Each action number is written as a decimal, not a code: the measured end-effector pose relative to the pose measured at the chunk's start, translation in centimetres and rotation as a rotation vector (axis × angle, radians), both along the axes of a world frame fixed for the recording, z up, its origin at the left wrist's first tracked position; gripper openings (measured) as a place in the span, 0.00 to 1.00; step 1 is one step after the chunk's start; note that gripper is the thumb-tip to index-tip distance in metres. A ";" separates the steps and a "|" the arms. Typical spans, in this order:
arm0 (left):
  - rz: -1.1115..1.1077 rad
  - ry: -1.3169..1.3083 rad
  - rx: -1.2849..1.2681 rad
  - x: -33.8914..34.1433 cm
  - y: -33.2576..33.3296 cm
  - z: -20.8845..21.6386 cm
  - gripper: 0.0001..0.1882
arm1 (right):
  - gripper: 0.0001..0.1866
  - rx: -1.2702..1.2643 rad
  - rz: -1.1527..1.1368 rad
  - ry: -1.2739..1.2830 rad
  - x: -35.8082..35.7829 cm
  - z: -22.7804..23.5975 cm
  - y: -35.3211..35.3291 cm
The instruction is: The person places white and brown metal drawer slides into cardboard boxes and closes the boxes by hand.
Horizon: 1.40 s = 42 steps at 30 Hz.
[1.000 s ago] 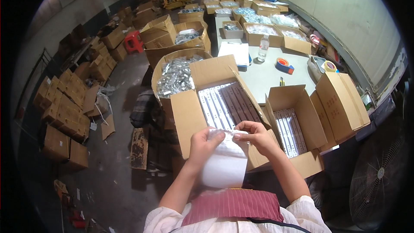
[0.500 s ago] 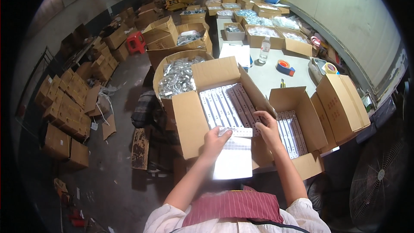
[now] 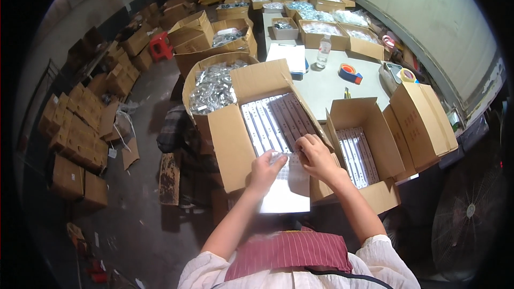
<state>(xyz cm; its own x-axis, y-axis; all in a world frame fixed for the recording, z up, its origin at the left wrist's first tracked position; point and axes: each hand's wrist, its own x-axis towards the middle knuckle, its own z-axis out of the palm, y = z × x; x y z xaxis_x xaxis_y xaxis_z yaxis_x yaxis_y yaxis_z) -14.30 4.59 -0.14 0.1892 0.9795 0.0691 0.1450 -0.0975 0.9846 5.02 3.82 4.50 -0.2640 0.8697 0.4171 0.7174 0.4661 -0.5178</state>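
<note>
My left hand grips a white sheet by its upper left part, thumb on top. The upper part of the sheet bears rows of small round marks, like a sticker sheet. At its upper right edge is my right hand, fingers bent and drawn together; whatever lies between the fingertips is too small to make out. Both hands are over the near end of an open cardboard box. Inside it, long punched metal rails lie side by side, bright on the left and darker on the right.
Right of it stands a second open carton with similar rails. A carton of bagged parts is behind on the left. The table holds a bottle, a tape dispenser and papers. A fan stands at right.
My right hand has moved left from the box's right side to the sheet's edge, its fingers closing together. My left hand keeps hold of the sheet. The view has shifted slightly.
</note>
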 end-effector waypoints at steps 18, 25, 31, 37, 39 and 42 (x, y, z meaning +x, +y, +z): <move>-0.134 -0.030 0.028 2.5 -4.7 4.2 0.08 | 0.12 0.075 0.042 -0.128 2.9 4.6 -5.7; -0.140 0.004 0.121 6.3 -5.1 5.4 0.07 | 0.09 0.153 -0.027 -0.154 6.5 4.8 -7.5; -0.092 0.006 0.004 10.5 -5.6 5.3 0.06 | 0.09 0.185 -0.005 -0.197 10.8 4.2 -7.6; -0.037 -0.075 -0.200 14.3 -5.6 5.3 0.05 | 0.08 0.262 0.099 -0.171 15.1 2.0 -5.7; -0.013 -0.069 -0.231 14.8 -5.5 4.3 0.08 | 0.07 0.112 0.122 -0.033 17.8 -0.2 -4.2; 0.131 -0.092 -0.237 14.0 -4.8 -0.1 0.09 | 0.07 -0.039 -0.134 0.258 22.1 -2.8 1.2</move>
